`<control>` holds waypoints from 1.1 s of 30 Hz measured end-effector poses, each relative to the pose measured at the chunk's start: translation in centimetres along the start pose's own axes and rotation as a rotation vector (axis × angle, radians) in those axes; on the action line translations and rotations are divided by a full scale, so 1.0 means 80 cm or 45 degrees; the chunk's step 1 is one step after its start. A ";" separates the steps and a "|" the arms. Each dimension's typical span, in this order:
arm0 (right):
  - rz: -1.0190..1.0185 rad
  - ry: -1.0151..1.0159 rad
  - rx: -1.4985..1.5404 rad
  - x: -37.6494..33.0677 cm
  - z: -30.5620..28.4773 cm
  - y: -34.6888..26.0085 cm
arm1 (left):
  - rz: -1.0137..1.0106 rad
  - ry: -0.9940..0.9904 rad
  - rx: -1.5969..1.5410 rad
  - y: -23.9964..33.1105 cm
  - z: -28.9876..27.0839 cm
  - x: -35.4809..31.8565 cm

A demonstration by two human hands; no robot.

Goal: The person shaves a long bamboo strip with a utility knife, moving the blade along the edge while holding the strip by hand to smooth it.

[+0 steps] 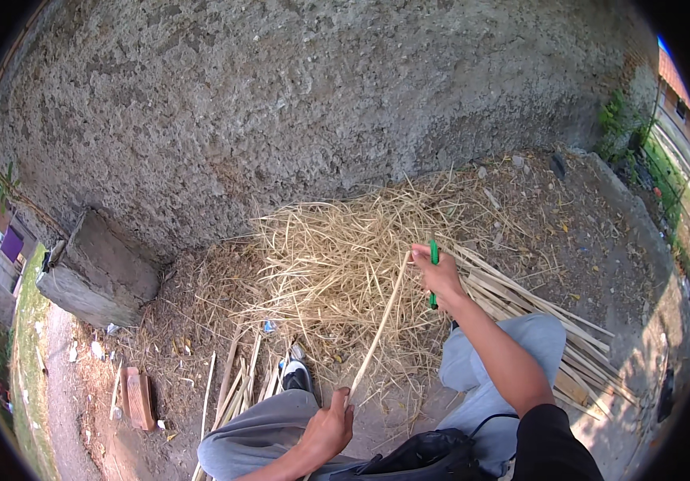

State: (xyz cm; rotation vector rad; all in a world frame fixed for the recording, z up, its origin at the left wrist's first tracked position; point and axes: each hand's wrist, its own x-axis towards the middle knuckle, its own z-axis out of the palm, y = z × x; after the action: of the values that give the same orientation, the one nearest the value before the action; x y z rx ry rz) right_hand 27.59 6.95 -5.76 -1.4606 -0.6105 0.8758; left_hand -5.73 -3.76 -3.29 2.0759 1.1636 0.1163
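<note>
A long pale strip of split bamboo or wood (382, 325) runs slantwise between my hands. My left hand (327, 430) is closed round its lower end, close to my left knee. Farther out and to the right, my right hand (439, 275) is closed on a slim green tool (434, 252), with the strip's upper end at its fingertips. The tool's blade or working edge cannot be made out. Beneath the strip lies a wide heap of thin, curled pale shavings (337, 256).
Uncut strips lie in a bundle (577, 353) by my right knee, and more strips (236, 377) lie by my left leg. A rough grey wall (321, 104) rises behind the heap. A concrete block (104, 268) and a reddish brick (137, 398) sit at the left.
</note>
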 end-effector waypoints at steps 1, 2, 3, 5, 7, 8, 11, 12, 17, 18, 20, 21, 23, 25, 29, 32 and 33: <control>0.124 0.007 0.087 -0.007 -0.003 -0.015 | -0.004 0.000 0.026 0.002 0.002 0.000; 0.124 0.013 0.087 -0.002 -0.006 -0.011 | -0.009 0.001 0.053 0.005 0.003 0.001; 0.072 -0.009 0.059 0.005 -0.009 -0.005 | -0.005 -0.002 0.053 0.008 0.003 0.000; 0.022 -0.034 0.030 0.009 -0.012 -0.006 | 0.070 0.082 0.095 0.015 0.005 0.000; 0.013 -0.028 -0.031 0.009 -0.014 -0.011 | 0.108 0.079 0.116 0.014 0.003 0.000; 0.010 -0.031 -0.028 0.008 -0.015 -0.015 | 0.146 0.078 0.139 0.013 0.001 -0.001; 0.046 -0.039 -0.047 0.011 -0.022 -0.028 | 0.246 0.166 0.264 0.019 -0.019 -0.005; -0.072 -0.006 -0.179 0.011 -0.025 -0.029 | 0.246 0.176 0.269 0.021 -0.032 -0.008; -1.320 0.004 -0.984 -0.039 -0.030 -0.091 | 0.319 0.376 0.837 0.048 -0.142 -0.008; -1.536 0.036 -1.031 -0.048 -0.029 -0.100 | 0.408 0.481 0.925 0.066 -0.164 0.000; -1.617 0.172 -1.036 -0.071 -0.028 -0.110 | 0.412 0.529 1.197 0.068 -0.189 0.011; -1.685 0.306 -1.039 -0.081 -0.026 -0.115 | 0.415 0.535 1.291 0.068 -0.199 0.014; -1.809 0.335 -1.014 -0.091 -0.024 -0.122 | 0.460 0.513 1.437 0.081 -0.217 0.013; -1.788 0.047 -1.000 -0.099 -0.018 -0.115 | 0.513 0.487 1.578 0.104 -0.231 0.017; -1.519 -0.433 -1.004 -0.102 -0.017 -0.078 | 0.560 0.400 1.603 0.175 -0.258 0.036; -1.404 -0.335 -0.647 -0.115 -0.001 -0.086 | 0.941 0.863 1.669 0.210 -0.262 0.057; -1.209 -0.337 -0.409 -0.125 0.003 -0.095 | 0.902 1.283 1.571 0.220 -0.252 0.063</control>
State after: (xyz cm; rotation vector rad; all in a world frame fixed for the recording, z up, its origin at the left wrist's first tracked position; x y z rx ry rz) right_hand 22.77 -0.25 3.29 -1.1172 -1.5323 0.2092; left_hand 1.26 5.82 21.18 3.7009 1.0040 1.1278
